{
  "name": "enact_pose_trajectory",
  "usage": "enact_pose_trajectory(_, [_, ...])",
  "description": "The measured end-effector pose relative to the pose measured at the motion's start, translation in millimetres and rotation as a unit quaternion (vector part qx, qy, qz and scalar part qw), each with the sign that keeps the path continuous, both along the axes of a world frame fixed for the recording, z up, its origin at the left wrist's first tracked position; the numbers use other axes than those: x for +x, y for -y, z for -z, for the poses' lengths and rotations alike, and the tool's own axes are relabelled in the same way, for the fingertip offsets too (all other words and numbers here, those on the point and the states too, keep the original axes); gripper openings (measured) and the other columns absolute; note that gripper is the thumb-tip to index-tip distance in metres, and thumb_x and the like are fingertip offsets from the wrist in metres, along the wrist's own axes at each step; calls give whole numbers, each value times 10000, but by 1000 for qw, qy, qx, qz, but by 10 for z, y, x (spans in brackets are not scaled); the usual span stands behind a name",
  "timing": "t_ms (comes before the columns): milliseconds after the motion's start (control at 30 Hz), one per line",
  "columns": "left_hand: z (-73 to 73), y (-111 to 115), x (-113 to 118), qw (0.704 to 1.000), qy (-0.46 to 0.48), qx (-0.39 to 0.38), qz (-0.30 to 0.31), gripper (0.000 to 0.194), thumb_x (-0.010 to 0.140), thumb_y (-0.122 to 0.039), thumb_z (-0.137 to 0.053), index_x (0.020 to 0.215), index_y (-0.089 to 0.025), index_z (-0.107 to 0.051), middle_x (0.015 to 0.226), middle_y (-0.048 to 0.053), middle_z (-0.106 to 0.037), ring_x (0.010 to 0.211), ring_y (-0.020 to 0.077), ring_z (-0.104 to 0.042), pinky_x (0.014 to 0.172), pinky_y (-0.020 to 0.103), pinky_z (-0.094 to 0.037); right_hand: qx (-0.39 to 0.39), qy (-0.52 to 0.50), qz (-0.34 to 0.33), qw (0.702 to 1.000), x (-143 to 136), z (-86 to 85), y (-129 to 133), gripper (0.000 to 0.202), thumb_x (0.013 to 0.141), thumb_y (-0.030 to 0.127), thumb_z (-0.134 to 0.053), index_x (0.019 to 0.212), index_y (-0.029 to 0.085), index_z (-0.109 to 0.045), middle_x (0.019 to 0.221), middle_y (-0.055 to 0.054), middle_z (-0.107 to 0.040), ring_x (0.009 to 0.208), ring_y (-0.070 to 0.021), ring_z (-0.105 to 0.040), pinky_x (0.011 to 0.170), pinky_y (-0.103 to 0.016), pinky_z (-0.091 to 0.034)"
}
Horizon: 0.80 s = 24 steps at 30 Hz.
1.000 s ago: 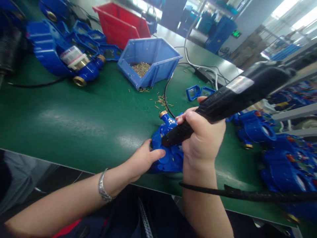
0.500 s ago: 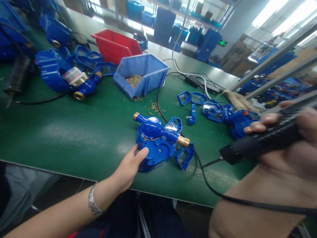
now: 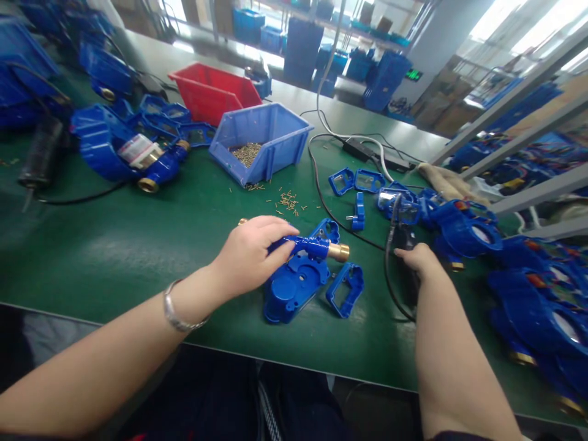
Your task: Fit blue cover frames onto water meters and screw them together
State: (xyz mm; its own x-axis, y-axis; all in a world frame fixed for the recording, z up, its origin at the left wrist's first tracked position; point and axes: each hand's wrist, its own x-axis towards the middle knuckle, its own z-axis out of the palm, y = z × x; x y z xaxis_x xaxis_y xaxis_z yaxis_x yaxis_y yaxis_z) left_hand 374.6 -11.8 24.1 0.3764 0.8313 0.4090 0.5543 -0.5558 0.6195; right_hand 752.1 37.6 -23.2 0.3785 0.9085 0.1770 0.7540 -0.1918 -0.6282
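Observation:
My left hand is wrapped over the top of a blue water meter with brass threaded ends, its fingers curled round the pipe body. Most of the meter's round middle is hidden under the hand. Beneath and in front of it sits the meter's blue plastic housing. A blue frame-like cover lies just right of the housing, and another cover is behind the meter. Off to the right, my right hand is closed on a black electric screwdriver, low over the green table, partly hidden by the hand.
A blue bin of small brass screws stands behind, with loose screws spilled before it. Next to it is a red bin. Assembled meters crowd the right side. Another screwdriver is at the left.
My right hand has carried the screwdriver down and away to the table on the right. My left hand has moved from the housing's side up onto the meter.

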Motion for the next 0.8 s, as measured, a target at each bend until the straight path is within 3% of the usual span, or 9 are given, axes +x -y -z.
enact_pose_trajectory(100, [-57,-222,346,992,-97,13,82,275,866,-264,-473,1025,-124,-649,1056,114,-672,1011,236,-600,912,363,-443,-74,71,110,989,-218,-170,62,258,702,206,-696,901,85,-586,915,-146,-601,854,-256,-583,738,-408,-454])
enact_pose_trajectory(200, [-96,-338,593,974,-176,-18,141,359,883,-357,-467,1106,-111,-605,1085,152,-646,1015,285,-601,849,386,-462,-87,106,116,984,-615,-429,428,246,735,280,-628,932,141,-576,934,-129,-618,846,-252,-583,725,-367,-433])
enact_pose_trajectory(233, [-101,-355,641,968,-196,-35,154,413,875,-414,-472,1133,-112,-585,1067,159,-649,989,302,-611,806,389,-473,-99,101,86,986,-769,-495,596,197,740,327,-621,855,172,-579,829,-74,-632,752,-217,-589,666,-325,-436])
enact_pose_trajectory(300, [-98,-363,687,956,-230,-66,169,510,839,-530,-477,1140,-129,-570,996,151,-668,906,322,-635,714,380,-479,-209,55,-106,971,-1059,-546,921,170,757,351,-597,707,195,-552,623,-9,-600,586,-174,-555,554,-277,-408])
enact_pose_trajectory(400, [-82,-338,664,949,-265,-71,156,531,801,-616,-463,1035,-163,-612,901,122,-675,802,309,-644,625,340,-451,-318,-2,-332,888,-1322,-408,1180,56,709,175,-619,699,193,-567,552,28,-594,507,-135,-534,494,-228,-369])
enact_pose_trajectory(467, [-79,-308,610,953,-265,-69,132,509,794,-627,-465,975,-181,-630,892,102,-665,795,292,-637,616,326,-436,-300,-4,-373,878,-1360,-234,1128,138,679,76,-596,764,184,-599,607,20,-617,549,-133,-551,522,-222,-382])
enact_pose_trajectory(600, [-90,-246,472,965,-221,-85,115,437,815,-595,-463,961,-221,-637,889,46,-653,837,250,-621,671,316,-433,-213,-9,-352,911,-1314,57,666,306,667,3,-558,905,181,-626,857,-31,-638,766,-167,-583,718,-284,-448])
enact_pose_trajectory(700, [-86,-213,395,968,-203,-98,115,390,832,-554,-473,955,-225,-644,868,29,-638,833,218,-610,713,309,-430,-156,-29,-316,935,-1344,114,364,371,703,24,-555,1043,164,-604,1006,-78,-617,901,-199,-583,847,-356,-456])
enact_pose_trajectory(800, [-75,-196,361,970,-191,-97,118,373,834,-537,-488,969,-226,-645,873,27,-632,833,207,-604,721,305,-428,-114,-54,-288,949,-1430,62,393,440,743,63,-543,1178,132,-533,1123,-126,-583,1015,-221,-572,935,-397,-440])
